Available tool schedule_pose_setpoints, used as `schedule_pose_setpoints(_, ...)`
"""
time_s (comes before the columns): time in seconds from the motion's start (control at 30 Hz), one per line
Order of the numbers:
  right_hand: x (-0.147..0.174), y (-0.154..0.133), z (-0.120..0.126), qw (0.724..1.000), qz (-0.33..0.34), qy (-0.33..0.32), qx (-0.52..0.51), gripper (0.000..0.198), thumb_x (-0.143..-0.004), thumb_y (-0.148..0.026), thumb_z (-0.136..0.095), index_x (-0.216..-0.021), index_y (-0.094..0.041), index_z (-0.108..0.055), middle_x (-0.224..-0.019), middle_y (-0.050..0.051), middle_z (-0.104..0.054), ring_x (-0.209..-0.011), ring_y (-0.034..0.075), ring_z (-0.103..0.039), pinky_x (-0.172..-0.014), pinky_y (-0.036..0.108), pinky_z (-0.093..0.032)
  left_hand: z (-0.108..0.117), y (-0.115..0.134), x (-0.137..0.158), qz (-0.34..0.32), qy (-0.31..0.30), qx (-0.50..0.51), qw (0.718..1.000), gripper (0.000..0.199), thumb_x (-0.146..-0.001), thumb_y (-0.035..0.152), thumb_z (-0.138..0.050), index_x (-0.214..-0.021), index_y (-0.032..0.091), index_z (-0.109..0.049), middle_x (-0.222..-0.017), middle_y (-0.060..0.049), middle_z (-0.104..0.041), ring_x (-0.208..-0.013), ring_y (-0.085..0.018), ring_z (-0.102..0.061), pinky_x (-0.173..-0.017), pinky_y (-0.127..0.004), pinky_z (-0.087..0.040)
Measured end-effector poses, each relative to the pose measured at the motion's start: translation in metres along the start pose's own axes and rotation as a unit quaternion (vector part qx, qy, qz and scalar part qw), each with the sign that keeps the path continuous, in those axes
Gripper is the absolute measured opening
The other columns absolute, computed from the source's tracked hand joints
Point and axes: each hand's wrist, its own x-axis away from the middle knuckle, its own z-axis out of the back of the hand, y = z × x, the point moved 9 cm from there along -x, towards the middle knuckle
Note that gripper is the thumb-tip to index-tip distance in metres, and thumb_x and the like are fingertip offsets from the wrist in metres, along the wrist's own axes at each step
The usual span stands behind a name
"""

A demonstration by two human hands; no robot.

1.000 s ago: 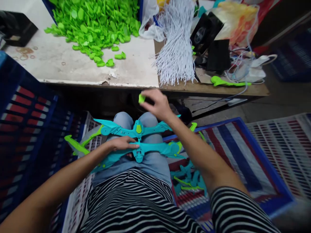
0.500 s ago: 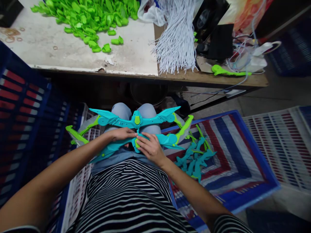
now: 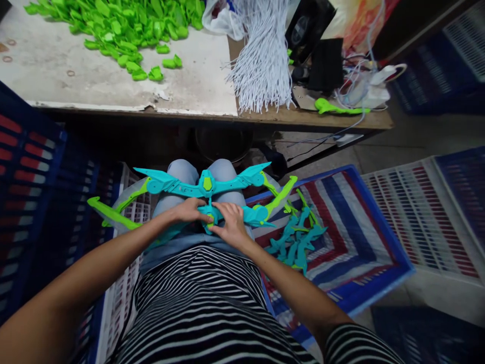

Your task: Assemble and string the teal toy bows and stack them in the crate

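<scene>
In the middle of the frame, across a person's lap in blue jeans [image 3: 181, 172], lie two turquoise bow-shaped pieces, one nearer the body than the other. The left hand [image 3: 189, 210] and the right hand [image 3: 231, 225] both hold the near bow piece [image 3: 257, 216] at its centre. The left thumb lies at a small green insert [image 3: 210, 220] there, its other fingers bent along the piece and partly hidden; the right thumb presses just below the insert, while the right fingers reach over the upper edge, close together. Whether either hand pinches the insert itself cannot be told. The far bow piece [image 3: 182, 187], just above, has a similar green plate [image 3: 207, 183] at its centre, and green arms [image 3: 117, 215] stand out at the left and right ends. At the upper left, a pile of green parts [image 3: 125, 30] covers a stretch of the pale counter [image 3: 197, 81]; at the top centre a bundle of white strings [image 3: 263, 60] hangs toward its edge. A long green piece [image 3: 337, 107] lies near the counter's right end, beside tangled white cords [image 3: 352, 83]. At the lower right, a blue tray [image 3: 401, 273] with a striped sheet [image 3: 341, 197] holds more turquoise and green parts [image 3: 297, 240]. A blue crate [image 3: 22, 202] stands at the left.
</scene>
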Motion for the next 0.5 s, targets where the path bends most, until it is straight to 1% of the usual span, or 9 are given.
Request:
schedule_pose_setpoints(0.07, 0.000, -0.001, -0.001, 1.000, -0.002, -0.020, 0.012, 0.068, -0.064, -0.034, -0.080, -0.126, -0.022, -0.055, -0.117, 0.011, -0.062, -0.111, 0.031, -0.053, -0.096, 0.050, -0.038, -0.003, 0.005, 0.003, -0.020, 0.004, -0.016, 1.000, 0.053, -0.063, 0.059, -0.067, -0.086, 0.012, -0.058, -0.071, -0.002, -0.058, -0.059, -0.017, -0.053, -0.054, -0.027, -0.042)
schedule_pose_setpoints(0.13, 0.003, -0.004, 0.002, 0.998, 0.019, -0.054, 0.007, 0.070, -0.063, -0.035, -0.081, -0.126, -0.021, -0.055, -0.116, 0.012, -0.062, -0.110, 0.031, -0.054, -0.096, 0.051, -0.039, -0.007, 0.015, 0.013, -0.050, 0.025, -0.058, 0.997, 0.049, -0.068, 0.053, -0.066, -0.093, 0.012, -0.059, -0.078, -0.004, -0.062, -0.068, -0.020, -0.057, -0.060, -0.028, -0.045)
schedule_pose_setpoints(0.2, 0.004, -0.010, 0.014, 0.994, 0.058, -0.082, -0.034, 0.067, -0.065, -0.038, -0.080, -0.125, -0.021, -0.056, -0.118, 0.011, -0.062, -0.111, 0.029, -0.056, -0.096, 0.048, -0.042, -0.010, 0.025, 0.028, -0.081, 0.075, -0.143, 0.983, 0.044, -0.075, 0.045, -0.065, -0.105, 0.013, -0.060, -0.089, -0.006, -0.064, -0.079, -0.022, -0.059, -0.069, -0.030, -0.047)
schedule_pose_setpoints(0.23, 0.002, -0.012, 0.026, 0.992, 0.073, -0.078, -0.062, 0.060, -0.069, -0.039, -0.077, -0.124, -0.022, -0.058, -0.118, 0.010, -0.062, -0.110, 0.027, -0.057, -0.095, 0.044, -0.044, -0.013, 0.030, 0.036, -0.094, 0.107, -0.199, 0.970, 0.042, -0.078, 0.041, -0.063, -0.112, 0.014, -0.059, -0.095, -0.008, -0.063, -0.082, -0.023, -0.060, -0.071, -0.031, -0.047)
schedule_pose_setpoints(0.3, -0.011, -0.010, 0.063, 0.991, 0.078, -0.025, -0.103, 0.041, -0.079, -0.038, -0.067, -0.116, -0.022, -0.063, -0.113, 0.008, -0.065, -0.106, 0.022, -0.060, -0.092, 0.038, -0.047, -0.019, 0.036, 0.053, -0.115, 0.176, -0.317, 0.925, 0.040, -0.085, 0.029, -0.056, -0.125, 0.020, -0.055, -0.105, -0.010, -0.061, -0.085, -0.023, -0.060, -0.074, -0.033, -0.049)
schedule_pose_setpoints(0.37, -0.036, 0.002, 0.112, 0.992, 0.046, 0.080, -0.089, 0.025, -0.085, -0.033, -0.057, -0.105, -0.021, -0.068, -0.104, 0.006, -0.069, -0.099, 0.020, -0.062, -0.090, 0.034, -0.048, -0.024, 0.037, 0.066, -0.133, 0.246, -0.420, 0.864, 0.048, -0.086, 0.014, -0.049, -0.132, 0.028, -0.050, -0.112, -0.011, -0.057, -0.086, -0.023, -0.060, -0.076, -0.034, -0.050)
schedule_pose_setpoints(0.43, -0.067, 0.018, 0.159, 0.983, -0.006, 0.182, -0.031, 0.022, -0.086, -0.027, -0.053, -0.096, -0.020, -0.071, -0.098, 0.006, -0.070, -0.095, 0.021, -0.064, -0.088, 0.034, -0.048, -0.031, 0.034, 0.073, -0.157, 0.299, -0.482, 0.808, 0.060, -0.083, 0.004, -0.048, -0.135, 0.034, -0.048, -0.117, -0.012, -0.055, -0.092, -0.024, -0.060, -0.079, -0.037, -0.050)
schedule_pose_setpoints(0.47, -0.086, 0.026, 0.179, 0.975, -0.035, 0.218, 0.001, 0.022, -0.086, -0.025, -0.051, -0.094, -0.019, -0.071, -0.097, 0.007, -0.071, -0.094, 0.021, -0.064, -0.088, 0.034, -0.047, -0.034, 0.030, 0.074, -0.170, 0.316, -0.497, 0.790, 0.061, -0.082, 0.004, -0.050, -0.135, 0.036, -0.048, -0.122, -0.014, -0.054, -0.097, -0.026, -0.059, -0.081, -0.039, -0.050)
schedule_pose_setpoints(0.5, -0.105, 0.034, 0.195, 0.968, -0.065, 0.239, 0.031, 0.022, -0.085, -0.024, -0.051, -0.093, -0.019, -0.071, -0.097, 0.007, -0.071, -0.094, 0.022, -0.064, -0.088, 0.034, -0.047, -0.037, 0.026, 0.074, -0.183, 0.325, -0.503, 0.780, 0.060, -0.082, 0.006, -0.054, -0.134, 0.036, -0.048, -0.127, -0.015, -0.051, -0.103, -0.029, -0.057, -0.083, -0.041, -0.049)
